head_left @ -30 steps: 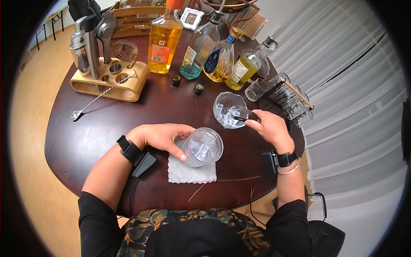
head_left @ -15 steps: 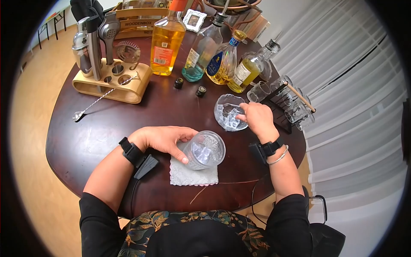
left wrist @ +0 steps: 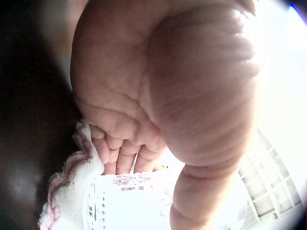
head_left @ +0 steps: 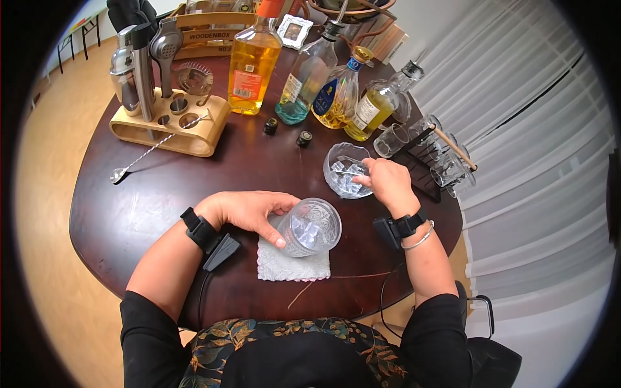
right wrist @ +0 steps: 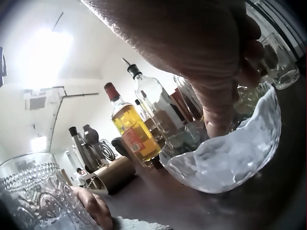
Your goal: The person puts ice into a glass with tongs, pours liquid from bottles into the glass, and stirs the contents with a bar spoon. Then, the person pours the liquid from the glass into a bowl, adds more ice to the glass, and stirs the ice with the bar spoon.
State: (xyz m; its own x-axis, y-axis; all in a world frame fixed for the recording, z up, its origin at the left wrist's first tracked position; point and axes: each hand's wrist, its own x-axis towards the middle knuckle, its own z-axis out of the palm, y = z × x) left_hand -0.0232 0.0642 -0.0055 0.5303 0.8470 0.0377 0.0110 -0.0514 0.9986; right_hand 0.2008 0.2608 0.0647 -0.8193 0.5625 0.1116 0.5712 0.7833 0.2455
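My left hand holds a patterned clear glass from its left side, thumb in front and fingers round the back. Ice lies in the glass, which stands tilted over a white lace-edged cloth. At the right, my right hand grips ice tongs, mostly covered by the fingers, with the tips down in a clear glass bowl. Ice cubes fill its bottom. In the right wrist view the thumb reaches over the wavy bowl rim.
Behind the bowl stand several bottles, among them an orange-capped one and one with yellow liquid. Two black caps lie before them. A wooden bar-tool stand with a twisted spoon is at left; a glass rack is at right.
My right hand has turned over and moved in over the bowl, lowering the tongs among the ice. The left hand keeps its hold on the glass. The view has shifted slightly.
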